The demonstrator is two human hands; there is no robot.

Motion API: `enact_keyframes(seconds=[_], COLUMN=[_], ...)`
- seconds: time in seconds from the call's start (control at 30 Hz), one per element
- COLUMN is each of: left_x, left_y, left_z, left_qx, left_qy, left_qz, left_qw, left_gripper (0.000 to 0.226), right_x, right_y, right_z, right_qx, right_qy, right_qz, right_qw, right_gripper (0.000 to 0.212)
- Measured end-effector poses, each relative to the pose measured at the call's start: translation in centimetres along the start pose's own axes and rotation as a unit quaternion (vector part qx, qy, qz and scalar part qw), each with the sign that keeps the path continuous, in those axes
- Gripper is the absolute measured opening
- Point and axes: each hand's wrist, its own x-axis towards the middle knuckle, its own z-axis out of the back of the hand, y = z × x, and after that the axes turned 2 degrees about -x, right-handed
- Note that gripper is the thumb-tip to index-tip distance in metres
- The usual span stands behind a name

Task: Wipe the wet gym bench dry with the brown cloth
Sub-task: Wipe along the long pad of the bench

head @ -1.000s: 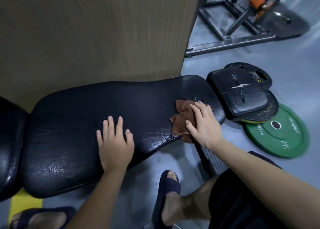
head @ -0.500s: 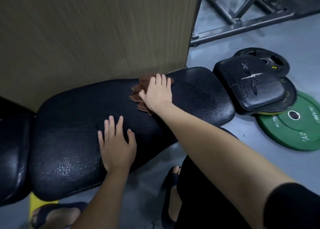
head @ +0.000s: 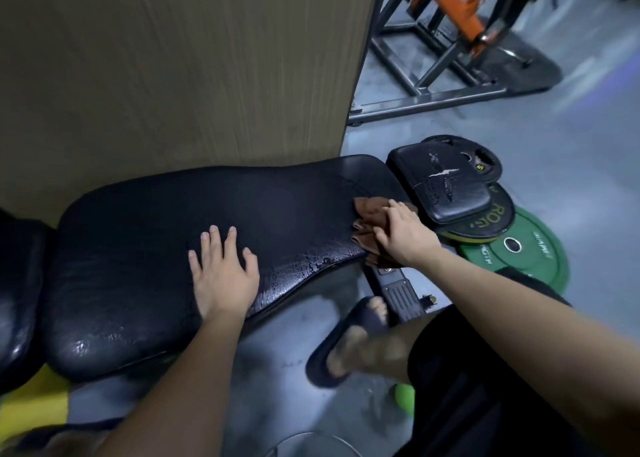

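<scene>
On your floor: green weight plate, black plates stacked partly over it, cracked black pad on top; steel frame behind; wood-grain panel.

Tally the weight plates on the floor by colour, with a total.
Green: 1, the green plate, lowest in the stack.
Black: 2, the lettered black plate and the smaller black plate behind the cracked pad.
Total: 3 plates.
</scene>
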Motion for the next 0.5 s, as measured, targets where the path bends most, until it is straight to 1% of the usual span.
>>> enact_keyframes(seconds=[0.07,0.1,0.2,0.23,0.3,0.4,0.5], left_x=[0.1,0.1,0.0,0.0,0.2,0.4,0.5], left_y=[0.0,-0.1,-0.2,-0.1,0.1,0.3,0.3], left_z=[-0.4,-0.5,-0.9,-1.0,-1.4,-1.7,-1.7], left_qx=[0.004,0.006,0.024,0.04,0.07,0.079,0.075], left_qy=[-0.004,-0.011,-0.039,-0.035,-0.018,-0.012,-0.018], left_qz=[-0.002,-0.001,-0.007,-0.01,-0.01,-0.004,-0.003], left_qw=[1.0,1.0,0.999,0.999,0.997,0.997,0.997], left_gripper=[0.059,0.061,0.062,0.061,0.06,0.061,0.064], right_x=[1.0,1.8,5.0,6.4,9.6,13.3,14.3], right_y=[-0.5,-0.4,0.4,0.8,2.1,4.8,9.0], right_z=[-0.4,-0.9,-2.0,-2.2,-2.3,-2.2,-2.0], right_qx=[0.004,0.012,0.042,0.048,0.053,0.05,0.042], right_qy=[0.0,-0.013,-0.088,-0.107,-0.118,-0.128,-0.124], right_qz=[-0.022,-0.031,-0.063,-0.07,-0.077,-0.069,-0.037], right_qw=[1.0,0.999,0.993,0.991,0.989,0.988,0.991], right_gripper=[0.061,0.061,0.063,0.064,0.066,0.068,0.071])
